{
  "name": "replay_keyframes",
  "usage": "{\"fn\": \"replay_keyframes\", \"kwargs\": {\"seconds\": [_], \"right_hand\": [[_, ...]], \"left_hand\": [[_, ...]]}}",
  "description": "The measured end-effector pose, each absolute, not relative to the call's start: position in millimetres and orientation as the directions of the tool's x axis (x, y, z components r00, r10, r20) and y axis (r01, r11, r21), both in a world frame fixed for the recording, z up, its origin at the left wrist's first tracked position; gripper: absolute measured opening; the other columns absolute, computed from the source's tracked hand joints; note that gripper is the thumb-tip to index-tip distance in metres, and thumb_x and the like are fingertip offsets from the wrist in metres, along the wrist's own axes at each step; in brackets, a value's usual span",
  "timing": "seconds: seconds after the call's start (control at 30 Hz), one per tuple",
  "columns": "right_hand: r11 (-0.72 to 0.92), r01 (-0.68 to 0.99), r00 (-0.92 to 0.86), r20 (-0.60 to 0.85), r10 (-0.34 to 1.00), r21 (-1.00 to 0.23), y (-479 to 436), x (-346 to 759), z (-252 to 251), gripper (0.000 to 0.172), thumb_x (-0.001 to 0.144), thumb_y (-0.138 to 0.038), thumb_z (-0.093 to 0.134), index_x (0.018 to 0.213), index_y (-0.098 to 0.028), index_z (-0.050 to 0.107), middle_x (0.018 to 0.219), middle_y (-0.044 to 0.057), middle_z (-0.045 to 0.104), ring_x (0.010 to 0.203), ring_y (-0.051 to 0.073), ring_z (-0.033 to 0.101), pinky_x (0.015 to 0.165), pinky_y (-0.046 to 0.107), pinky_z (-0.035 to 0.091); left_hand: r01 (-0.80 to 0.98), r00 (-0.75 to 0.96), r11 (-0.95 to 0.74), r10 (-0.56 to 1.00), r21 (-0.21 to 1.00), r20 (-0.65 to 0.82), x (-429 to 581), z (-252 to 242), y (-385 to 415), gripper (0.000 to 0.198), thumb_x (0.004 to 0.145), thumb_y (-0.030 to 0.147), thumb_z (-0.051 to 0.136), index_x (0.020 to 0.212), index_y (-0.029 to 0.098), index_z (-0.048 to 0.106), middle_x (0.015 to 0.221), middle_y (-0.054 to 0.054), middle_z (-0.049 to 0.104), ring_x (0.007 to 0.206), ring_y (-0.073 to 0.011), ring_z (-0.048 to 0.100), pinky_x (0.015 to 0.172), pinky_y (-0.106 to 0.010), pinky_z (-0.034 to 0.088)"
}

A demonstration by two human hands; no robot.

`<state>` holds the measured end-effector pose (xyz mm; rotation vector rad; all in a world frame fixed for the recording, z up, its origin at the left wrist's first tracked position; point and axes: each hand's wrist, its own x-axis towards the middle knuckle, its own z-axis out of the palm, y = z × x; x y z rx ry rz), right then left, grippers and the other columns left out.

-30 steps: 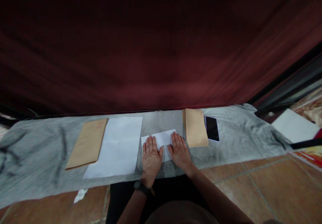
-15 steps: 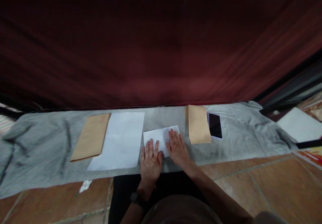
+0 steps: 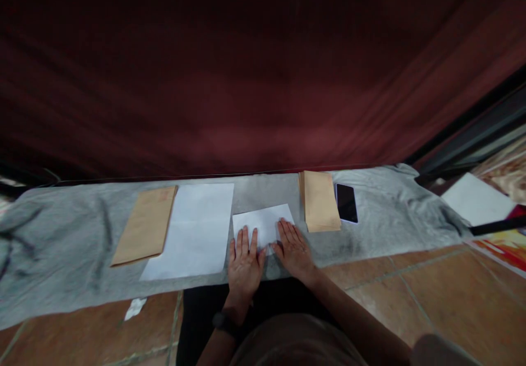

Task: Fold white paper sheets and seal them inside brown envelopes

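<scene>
head view: left hand (image 3: 245, 267) and right hand (image 3: 295, 250) lie flat, grasping nothing, fingers on small white paper (image 3: 263, 221) at twelve o'clock; larger white sheet (image 3: 201, 234) at eleven; brown paper stack (image 3: 322, 201) and dark-screened phone (image 3: 347, 202) at one.

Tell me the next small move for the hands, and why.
Probably slide the left hand and right hand lightly toward the far edge of the small white paper, smoothing it: both rest on it, palms down, and its far edge is uncovered.
</scene>
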<state>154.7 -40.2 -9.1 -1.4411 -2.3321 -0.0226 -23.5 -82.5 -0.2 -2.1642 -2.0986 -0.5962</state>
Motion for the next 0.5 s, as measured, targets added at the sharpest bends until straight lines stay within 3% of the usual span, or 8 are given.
{"fn": "replay_keyframes", "kwargs": {"seconds": [0.2, 0.5], "right_hand": [[0.447, 0.885, -0.385, 0.337, 0.859, -0.129, -54, 177, -13, 0.07, 0.103, -0.039, 0.043, 0.16, -0.009, 0.017, 0.16, 0.016, 0.035, 0.146, 0.029, 0.037, 0.12, 0.046, 0.032], [0.448, 0.886, -0.381, 0.366, 0.849, -0.118, -71, 188, -6, 0.064, 0.104, -0.035, 0.043, 0.159, -0.009, 0.022, 0.158, 0.016, 0.039, 0.146, 0.027, 0.038, 0.12, 0.046, 0.033]], "left_hand": [[0.973, 0.017, -0.087, 0.951, 0.216, 0.31, -23, 6, -83, 0.068, 0.099, 0.048, 0.048, 0.156, 0.017, 0.033, 0.162, -0.017, 0.03, 0.15, -0.0331, 0.03, 0.122, -0.056, 0.023], [0.973, 0.011, -0.091, 0.936, 0.211, 0.352, -23, 5, -82, 0.065, 0.099, 0.046, 0.046, 0.156, 0.016, 0.034, 0.161, -0.018, 0.033, 0.149, -0.0344, 0.032, 0.12, -0.058, 0.027]]}}
